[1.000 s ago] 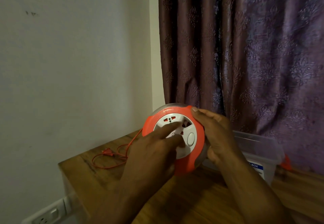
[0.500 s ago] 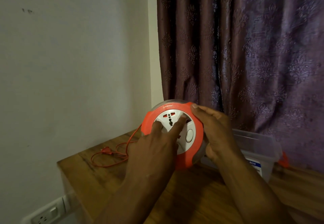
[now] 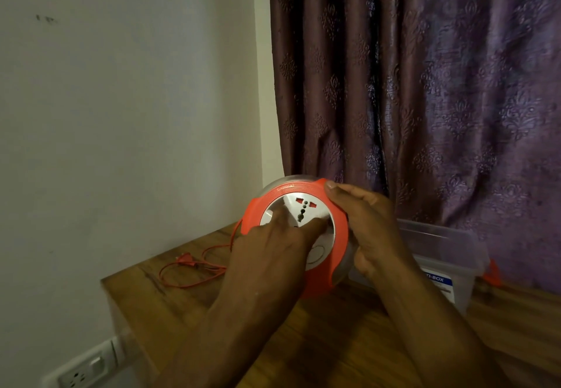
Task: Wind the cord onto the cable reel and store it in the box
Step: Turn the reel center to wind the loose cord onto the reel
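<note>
- Head view showed you holding the cable reel (image 3: pixel 296 223) up on edge above the wooden table (image 3: pixel 334 342), its white socket face turned toward you inside an orange ring.
- Your right hand (image 3: pixel 368 229) gripped the reel's right rim, thumb lying over the top of the orange ring and fingers wrapped round behind it.
- Your left hand (image 3: pixel 273 263) lay across the lower left of the reel, with two fingers stretched out flat against the white socket face; they pressed on it and gripped nothing.
- The orange cord (image 3: pixel 194 272) ran from the left edge of the reel down to the table and lay there in loose loops near the far left corner, so most of what you could see was unwound.
- The plug (image 3: pixel 185 257) rested on the table among those loops, well apart from the reel.
- The clear plastic box (image 3: pixel 449 254) stood on the table just behind and to the right of your right hand, open at the top, with a blue and white label on its front.
- A purple patterned curtain (image 3: pixel 425 83) hung behind the box, and a white wall socket (image 3: pixel 82 372) sat low on the wall at the left.
</note>
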